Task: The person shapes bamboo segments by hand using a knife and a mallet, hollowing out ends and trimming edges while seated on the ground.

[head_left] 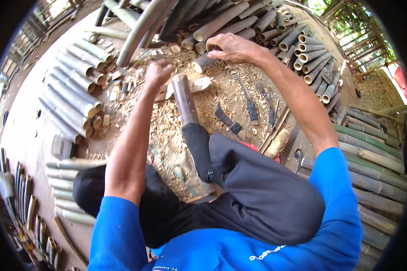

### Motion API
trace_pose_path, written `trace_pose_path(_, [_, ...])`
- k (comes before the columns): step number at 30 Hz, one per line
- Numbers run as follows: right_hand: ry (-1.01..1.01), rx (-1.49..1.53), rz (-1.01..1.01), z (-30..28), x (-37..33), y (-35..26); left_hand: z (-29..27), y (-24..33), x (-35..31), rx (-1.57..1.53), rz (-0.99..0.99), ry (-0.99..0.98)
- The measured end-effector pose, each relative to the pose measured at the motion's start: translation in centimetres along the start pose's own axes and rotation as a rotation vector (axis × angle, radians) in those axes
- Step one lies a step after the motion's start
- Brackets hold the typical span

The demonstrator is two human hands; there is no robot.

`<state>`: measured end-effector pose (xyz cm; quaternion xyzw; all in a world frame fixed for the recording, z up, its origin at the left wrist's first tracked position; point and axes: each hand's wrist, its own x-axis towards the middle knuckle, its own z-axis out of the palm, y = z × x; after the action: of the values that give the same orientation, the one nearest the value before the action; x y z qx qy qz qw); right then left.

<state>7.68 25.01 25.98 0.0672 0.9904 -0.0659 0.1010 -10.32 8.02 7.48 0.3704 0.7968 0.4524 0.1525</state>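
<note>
My right hand (233, 49) is closed around a short bamboo tube (204, 63), whose pale cut end points toward my left hand. My left hand (160, 72) is a closed fist, held just left of that tube; whatever may be inside it is hidden. Below and between both hands, a dark brown bamboo piece (184, 100) reaches up from a black cloth covering (196, 142) near my bent leg. A pale wood piece (201, 84) lies beside its upper end. Wood shavings (167, 131) cover the ground underneath.
Right of the shavings lie a curved blade (228, 119) with a wrapped handle and a narrow knife (248, 101). Cut bamboo tubes (70, 99) lie in rows at left. A larger bamboo pile (309, 56) stands at far right, and long poles (371, 158) are stacked at right.
</note>
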Motion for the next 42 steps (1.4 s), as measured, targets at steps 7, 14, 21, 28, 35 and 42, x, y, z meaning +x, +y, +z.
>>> trace_pose_path(7, [-0.092, 0.344, 0.649, 15.8, -5.6, 16.2, 8.1, -4.0, 1.7, 0.17, -0.069, -0.224])
trace_pose_path(14, [0.16, 0.404, 1.249, 28.3, -19.3, 15.5, 9.1, -5.8, 2.4, 0.149, -0.055, -0.256])
trace_pose_path(21, [-0.071, 0.409, 1.194, 28.8, -17.9, 11.6, 6.5, -1.8, 2.6, 0.136, -0.162, -0.396])
trace_pose_path(28, [0.136, 0.699, 1.131, 32.4, -14.8, 15.3, 3.4, -0.8, 0.9, -0.105, -0.388, -0.299])
trace_pose_path(35, [0.077, -0.018, 1.381, 32.4, -20.0, 22.6, -13.7, -2.8, -0.8, 0.088, -0.4, -0.411])
trace_pose_path(42, [-0.114, 0.1, 1.283, 30.7, -20.8, 22.4, -18.6, 2.5, -7.3, 0.18, -0.503, -0.459])
